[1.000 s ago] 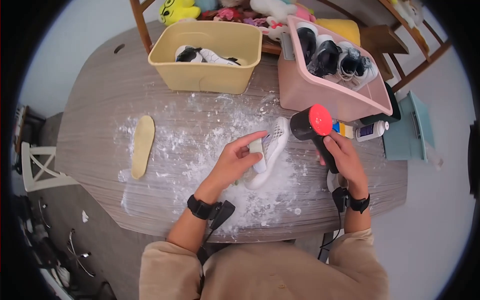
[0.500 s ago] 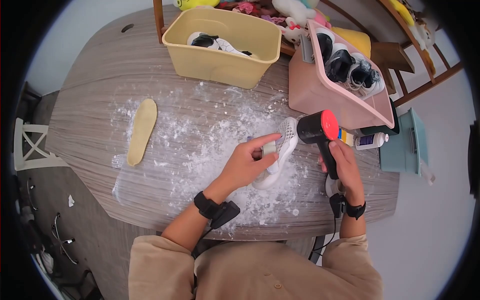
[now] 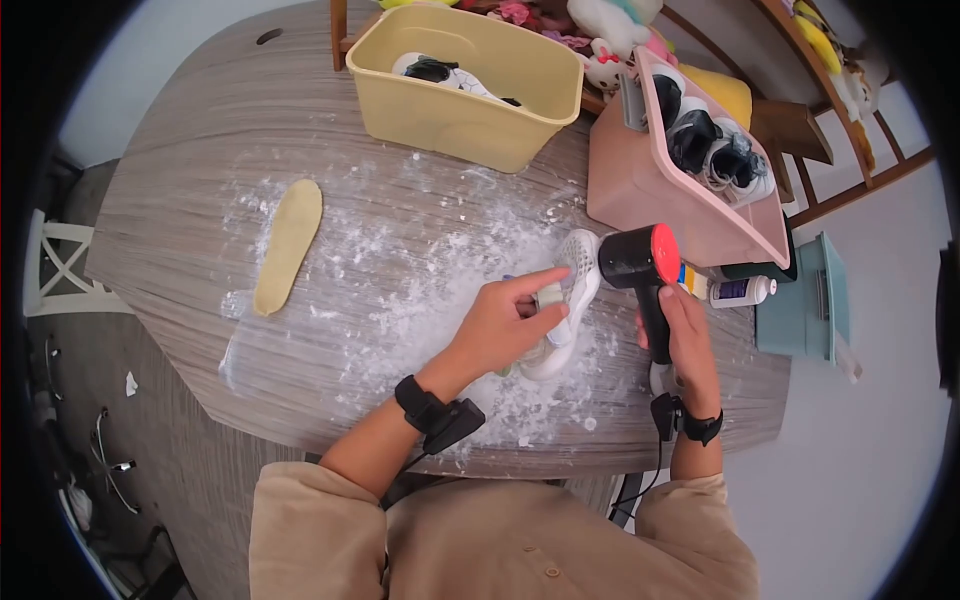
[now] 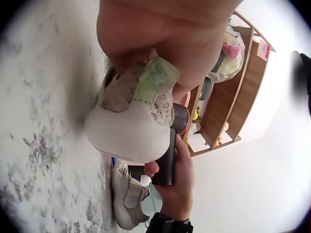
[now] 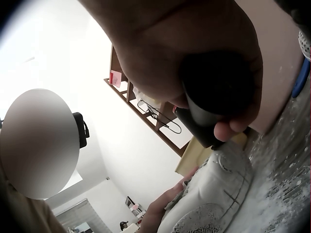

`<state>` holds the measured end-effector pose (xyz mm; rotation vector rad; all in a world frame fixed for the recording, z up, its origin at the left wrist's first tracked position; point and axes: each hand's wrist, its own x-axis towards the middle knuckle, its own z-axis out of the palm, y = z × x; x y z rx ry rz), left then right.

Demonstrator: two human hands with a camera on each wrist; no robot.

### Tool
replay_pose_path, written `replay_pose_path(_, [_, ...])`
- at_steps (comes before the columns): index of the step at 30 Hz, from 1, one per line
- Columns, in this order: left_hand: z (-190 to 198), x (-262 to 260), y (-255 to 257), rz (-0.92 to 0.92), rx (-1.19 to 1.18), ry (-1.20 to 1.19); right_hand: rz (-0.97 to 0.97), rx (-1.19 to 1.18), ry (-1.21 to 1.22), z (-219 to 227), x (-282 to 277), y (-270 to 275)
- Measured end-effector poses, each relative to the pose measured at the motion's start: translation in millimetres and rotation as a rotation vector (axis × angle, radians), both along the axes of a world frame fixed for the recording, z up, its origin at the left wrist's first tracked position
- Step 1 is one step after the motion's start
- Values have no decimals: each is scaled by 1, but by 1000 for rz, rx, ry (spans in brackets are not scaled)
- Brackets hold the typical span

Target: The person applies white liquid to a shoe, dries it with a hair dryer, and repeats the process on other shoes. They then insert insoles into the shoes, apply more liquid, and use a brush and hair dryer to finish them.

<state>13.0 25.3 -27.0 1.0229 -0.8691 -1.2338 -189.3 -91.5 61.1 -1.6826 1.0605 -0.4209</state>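
My left hand (image 3: 500,320) holds a white sneaker (image 3: 560,358) by its opening and strap, tilted on its side over the powdery tabletop. In the left wrist view, the white heel (image 4: 129,136) and a pale green tab (image 4: 156,80) show below the palm. My right hand (image 3: 692,345) grips the handle of a black hair dryer (image 3: 628,258) with a red round back. The dryer's front end is right at the sneaker's perforated upper. From the right wrist, the sneaker's sole (image 5: 214,191) faces the camera below the dryer's dark handle (image 5: 218,82).
A second light sneaker (image 4: 127,196) stands beyond the right wrist. White residue covers the middle table (image 3: 420,270), with a yellowish insole (image 3: 288,245) at left. At the back are a yellow bin (image 3: 450,125), a pink bin of shoes (image 3: 625,190), a white bottle (image 3: 740,292) and a teal box (image 3: 800,320).
The head view has shifted, so the bins sit further right. The dryer has turned so its red back faces more to the right. Both hands keep their holds.
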Motion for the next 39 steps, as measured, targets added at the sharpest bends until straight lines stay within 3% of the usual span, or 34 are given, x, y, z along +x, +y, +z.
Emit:
replay_pose_path(15, [-1, -4, 5, 51, -82, -238, 20, -27, 22, 2, 0, -6])
replay_pose_path(18, [21, 3, 11, 49, -108, -432, 32, -16, 43, -2, -4, -3])
replay_pose_path(21, [16, 7, 9, 138, -175, -543, 36, 18, 43, -8, -6, -1])
replay_pose_path(27, [17, -8, 9, 124, -214, -630, 19, 47, 22, -11, -5, 1])
replay_pose_path(39, [8, -9, 8, 188, -210, -540, -17, -2, -5, -27, -4, 13])
